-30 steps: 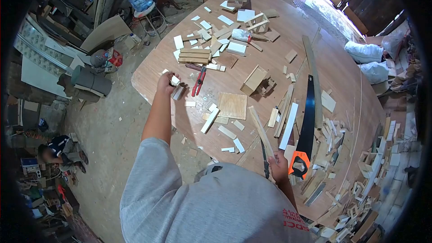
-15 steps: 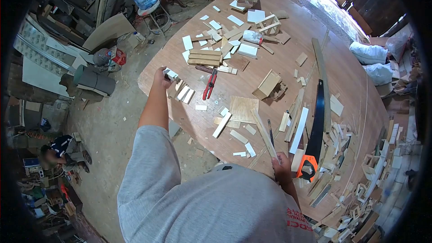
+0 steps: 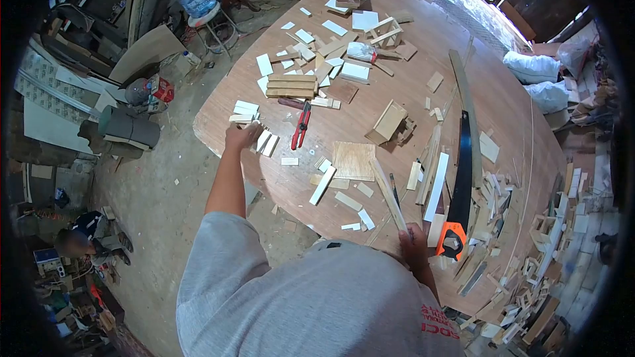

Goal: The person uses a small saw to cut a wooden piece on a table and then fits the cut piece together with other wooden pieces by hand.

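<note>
At the table's left edge, my left hand (image 3: 242, 136) is bent over a group of small wooden blocks, its fingers curled and closed. What lies under the fingertips is hidden. White-faced blocks (image 3: 246, 108) lie just beyond it, and a short row of pale blocks (image 3: 267, 143) sits to its right. Close to my body, my right hand (image 3: 414, 246) is closed around the near end of a long wooden strip (image 3: 389, 193), which points away over the table. A thin dark pencil-like stick (image 3: 394, 185) lies beside the strip.
A red utility knife (image 3: 301, 125) lies mid-table near stacked wood strips (image 3: 291, 86). A handsaw (image 3: 459, 185) with an orange handle rests at right. A small wooden box (image 3: 389, 123), a square plywood piece (image 3: 354, 161) and offcuts are spread around. A person (image 3: 86, 238) sits at far left.
My left hand has drawn slightly nearer, away from the white-faced block it was at, which now lies with others beyond the hand. My right hand stays on the strip. The view has shifted slightly.
</note>
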`<state>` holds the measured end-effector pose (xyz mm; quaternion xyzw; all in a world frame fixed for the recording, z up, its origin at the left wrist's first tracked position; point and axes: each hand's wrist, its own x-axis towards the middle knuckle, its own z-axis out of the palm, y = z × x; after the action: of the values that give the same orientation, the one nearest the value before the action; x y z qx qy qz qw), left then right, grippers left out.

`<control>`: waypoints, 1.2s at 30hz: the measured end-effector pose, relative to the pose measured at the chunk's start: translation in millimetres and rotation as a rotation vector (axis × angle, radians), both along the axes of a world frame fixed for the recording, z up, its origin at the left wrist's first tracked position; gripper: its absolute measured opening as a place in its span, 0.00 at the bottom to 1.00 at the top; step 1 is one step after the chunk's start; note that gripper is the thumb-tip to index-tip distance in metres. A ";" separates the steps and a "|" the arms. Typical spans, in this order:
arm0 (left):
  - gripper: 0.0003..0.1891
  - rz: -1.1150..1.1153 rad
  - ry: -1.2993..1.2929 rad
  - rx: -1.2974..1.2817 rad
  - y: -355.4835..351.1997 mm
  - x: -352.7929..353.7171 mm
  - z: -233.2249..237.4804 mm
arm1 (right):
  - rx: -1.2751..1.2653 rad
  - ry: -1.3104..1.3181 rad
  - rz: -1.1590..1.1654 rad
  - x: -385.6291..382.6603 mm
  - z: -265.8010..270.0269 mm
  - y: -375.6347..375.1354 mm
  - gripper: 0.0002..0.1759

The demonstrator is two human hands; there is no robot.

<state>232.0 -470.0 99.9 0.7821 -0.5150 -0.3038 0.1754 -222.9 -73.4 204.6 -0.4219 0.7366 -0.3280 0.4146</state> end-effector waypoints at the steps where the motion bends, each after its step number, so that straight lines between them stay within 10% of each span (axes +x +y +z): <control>1: 0.42 -0.047 -0.007 0.034 11.4 -8.0 3.4 | 0.006 0.001 -0.006 1.3 0.8 -0.1 0.12; 10: 0.30 -0.308 0.015 -0.120 44.1 -20.2 14.0 | 0.007 0.046 0.044 5.5 -7.7 4.1 0.12; 16: 0.61 -0.381 -0.352 0.077 64.9 -57.2 25.9 | 0.052 -0.039 -0.017 3.7 -9.1 9.1 0.11; 25: 0.59 -0.294 -0.505 -0.031 77.1 -101.4 50.3 | -0.013 0.082 -0.026 2.1 6.6 6.1 0.09; 29: 0.42 -0.387 0.233 -0.467 119.7 -156.8 68.0 | -0.156 0.137 -0.025 3.5 11.1 4.9 0.09; 33: 0.33 -0.415 1.304 0.164 195.2 -223.8 113.0 | -0.249 0.132 -0.041 6.0 17.8 2.2 0.11; 36: 0.28 -0.374 1.389 0.242 214.6 -244.1 128.4 | -0.189 0.160 -0.003 7.3 23.7 6.4 0.11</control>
<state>-12.1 -255.4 228.3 0.3220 -0.3728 -0.8097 0.3191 -215.6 -67.0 228.3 -0.4830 0.7335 -0.3619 0.3125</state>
